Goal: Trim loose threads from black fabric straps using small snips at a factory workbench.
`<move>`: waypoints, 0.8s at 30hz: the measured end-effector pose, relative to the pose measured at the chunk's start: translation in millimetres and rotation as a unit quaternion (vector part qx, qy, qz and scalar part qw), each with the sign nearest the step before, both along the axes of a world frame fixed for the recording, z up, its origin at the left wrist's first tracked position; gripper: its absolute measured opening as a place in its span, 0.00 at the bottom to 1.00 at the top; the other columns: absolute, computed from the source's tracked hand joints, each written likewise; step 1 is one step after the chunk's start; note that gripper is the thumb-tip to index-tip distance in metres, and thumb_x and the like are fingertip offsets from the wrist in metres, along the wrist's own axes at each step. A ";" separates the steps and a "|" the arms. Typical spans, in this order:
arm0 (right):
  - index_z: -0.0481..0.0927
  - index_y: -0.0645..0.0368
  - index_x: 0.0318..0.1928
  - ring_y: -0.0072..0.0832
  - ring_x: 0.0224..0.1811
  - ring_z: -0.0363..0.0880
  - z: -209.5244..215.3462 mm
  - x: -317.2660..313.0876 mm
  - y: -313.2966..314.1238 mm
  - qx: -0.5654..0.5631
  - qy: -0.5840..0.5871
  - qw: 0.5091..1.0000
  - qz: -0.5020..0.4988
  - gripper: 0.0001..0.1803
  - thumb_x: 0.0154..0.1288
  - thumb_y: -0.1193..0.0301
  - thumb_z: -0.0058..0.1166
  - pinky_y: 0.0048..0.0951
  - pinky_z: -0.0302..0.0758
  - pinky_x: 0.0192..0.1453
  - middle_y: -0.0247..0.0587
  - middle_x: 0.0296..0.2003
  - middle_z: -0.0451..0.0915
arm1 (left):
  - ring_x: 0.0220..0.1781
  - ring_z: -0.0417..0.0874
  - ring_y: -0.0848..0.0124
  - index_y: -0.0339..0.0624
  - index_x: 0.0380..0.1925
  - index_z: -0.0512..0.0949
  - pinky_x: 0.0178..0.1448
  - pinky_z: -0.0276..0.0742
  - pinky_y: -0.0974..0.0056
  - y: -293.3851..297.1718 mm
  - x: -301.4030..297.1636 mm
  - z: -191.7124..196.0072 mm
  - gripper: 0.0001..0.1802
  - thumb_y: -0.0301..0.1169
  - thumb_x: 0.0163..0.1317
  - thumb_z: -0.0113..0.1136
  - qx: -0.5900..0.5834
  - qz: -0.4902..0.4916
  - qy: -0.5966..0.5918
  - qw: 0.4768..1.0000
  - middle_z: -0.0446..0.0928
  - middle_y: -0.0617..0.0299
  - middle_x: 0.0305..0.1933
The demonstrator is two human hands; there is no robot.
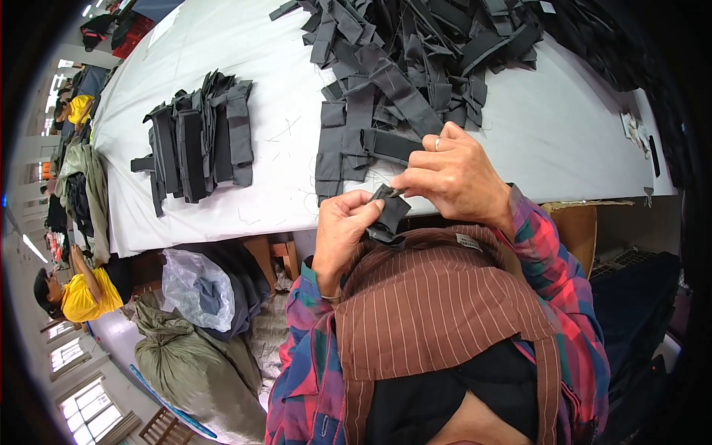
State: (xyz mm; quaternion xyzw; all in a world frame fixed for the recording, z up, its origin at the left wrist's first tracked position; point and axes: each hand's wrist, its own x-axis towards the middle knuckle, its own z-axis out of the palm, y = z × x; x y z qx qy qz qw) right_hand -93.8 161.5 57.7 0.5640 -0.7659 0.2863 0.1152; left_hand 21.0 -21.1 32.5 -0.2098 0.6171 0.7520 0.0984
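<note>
Right now we hold a small dark grey fabric piece (387,213) between both hands at the near edge of the white table (578,141). Our left hand (343,231) is curled closed around its lower part, and our right hand (452,174) pinches its top edge with the fingertips. Just beyond lies a loose heap of grey strips (400,67); a neat stack of strips (199,137) sits well to the left.

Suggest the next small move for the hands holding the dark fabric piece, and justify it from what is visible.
Probably lay the fabric piece on the neat stack: the left hand and right hand pinch it folded at the table edge, between that stack and the loose pile.
</note>
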 end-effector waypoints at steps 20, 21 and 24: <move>0.84 0.46 0.34 0.27 0.25 0.66 3.7 11.2 8.3 -0.037 -0.029 0.998 -0.045 0.12 0.44 0.67 0.66 0.31 0.58 0.31 0.25 0.21 0.70 | 0.20 0.77 0.75 0.39 0.28 0.76 0.26 0.74 0.71 -4.9 1.5 -3.9 0.07 0.30 0.63 0.56 0.171 0.098 0.031 0.980 0.78 0.63 0.24; 0.84 0.46 0.34 0.27 0.25 0.66 3.4 12.0 8.8 -0.038 -0.028 0.998 -0.046 0.12 0.44 0.67 0.66 0.31 0.58 0.31 0.25 0.21 0.70 | 0.20 0.77 0.75 0.39 0.28 0.76 0.26 0.75 0.71 -4.8 1.8 -3.9 0.07 0.30 0.63 0.56 0.170 0.094 0.030 0.981 0.78 0.63 0.24; 0.84 0.46 0.34 0.28 0.25 0.66 1.6 12.4 8.0 -0.042 -0.039 0.997 -0.044 0.12 0.45 0.67 0.66 0.31 0.57 0.31 0.26 0.21 0.71 | 0.20 0.77 0.75 0.39 0.28 0.75 0.25 0.74 0.71 -5.9 2.1 -3.9 0.07 0.31 0.63 0.56 0.174 0.088 0.034 0.980 0.78 0.63 0.24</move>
